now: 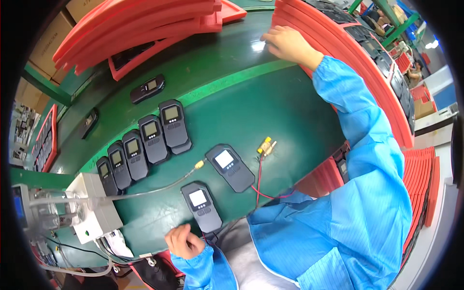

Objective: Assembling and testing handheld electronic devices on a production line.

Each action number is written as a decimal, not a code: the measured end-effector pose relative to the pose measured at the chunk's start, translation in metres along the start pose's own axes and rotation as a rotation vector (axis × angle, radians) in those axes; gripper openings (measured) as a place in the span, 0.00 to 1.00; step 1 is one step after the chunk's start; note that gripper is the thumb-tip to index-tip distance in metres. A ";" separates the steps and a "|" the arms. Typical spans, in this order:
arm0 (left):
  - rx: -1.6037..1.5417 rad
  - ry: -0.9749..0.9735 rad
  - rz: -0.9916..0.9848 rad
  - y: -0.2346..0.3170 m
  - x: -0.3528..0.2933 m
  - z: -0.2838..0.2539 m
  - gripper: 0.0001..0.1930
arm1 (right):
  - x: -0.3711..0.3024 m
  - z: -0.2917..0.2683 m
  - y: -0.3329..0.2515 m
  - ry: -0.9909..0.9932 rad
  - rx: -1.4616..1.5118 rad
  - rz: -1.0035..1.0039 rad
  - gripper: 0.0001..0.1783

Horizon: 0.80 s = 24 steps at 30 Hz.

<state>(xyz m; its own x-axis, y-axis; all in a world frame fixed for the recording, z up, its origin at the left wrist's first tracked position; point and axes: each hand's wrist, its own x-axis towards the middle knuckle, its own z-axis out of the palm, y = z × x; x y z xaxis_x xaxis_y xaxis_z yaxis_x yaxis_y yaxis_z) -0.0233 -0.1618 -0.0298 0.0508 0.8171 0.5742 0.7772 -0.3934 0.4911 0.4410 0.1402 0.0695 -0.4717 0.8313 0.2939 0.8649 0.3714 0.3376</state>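
My right hand [291,46] reaches across to the far side of the green bench, fingers apart and bent downward, holding nothing visible. It is beside a tall stack of red foam trays [309,29]. My left hand [184,242] is at the near edge with loosely curled fingers and nothing visible in them. Just beyond it lies a dark handheld meter [209,215] with a lit screen. A second lit meter [236,175] lies to its right, with a red wire at its lower end and a clear tube with a brass fitting [199,165] near its top.
Several unlit meters [155,145] stand in a slanted row at left. Two more dark devices [148,89] lie on the far strip. A brass connector [266,147] with red wire lies mid-bench. Red foam slabs [145,29] are piled far left; a white box [96,212] stands near left.
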 end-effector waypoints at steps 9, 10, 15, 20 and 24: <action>-0.086 0.030 -0.013 -0.006 0.002 -0.005 0.14 | -0.085 0.077 0.014 0.041 -0.274 0.119 0.15; -0.177 0.055 -0.058 -0.011 -0.001 -0.004 0.12 | -0.107 0.062 -0.006 0.046 0.008 0.265 0.15; -0.510 0.007 -0.155 -0.018 0.056 -0.018 0.08 | -0.253 -0.009 -0.083 0.172 0.280 0.580 0.15; -0.739 -0.585 0.056 0.046 0.205 0.059 0.17 | -0.330 -0.049 -0.082 0.099 0.319 0.575 0.15; -0.624 -0.797 0.198 0.087 0.296 0.230 0.27 | -0.360 -0.063 -0.140 0.430 0.077 0.981 0.15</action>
<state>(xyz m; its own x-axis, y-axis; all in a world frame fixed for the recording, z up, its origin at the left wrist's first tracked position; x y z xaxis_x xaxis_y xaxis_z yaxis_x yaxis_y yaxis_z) 0.2036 0.1428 0.0326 0.7205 0.6662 0.1925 0.2572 -0.5144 0.8181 0.4788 -0.2376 -0.0276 0.4266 0.5711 0.7013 0.9004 -0.3413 -0.2697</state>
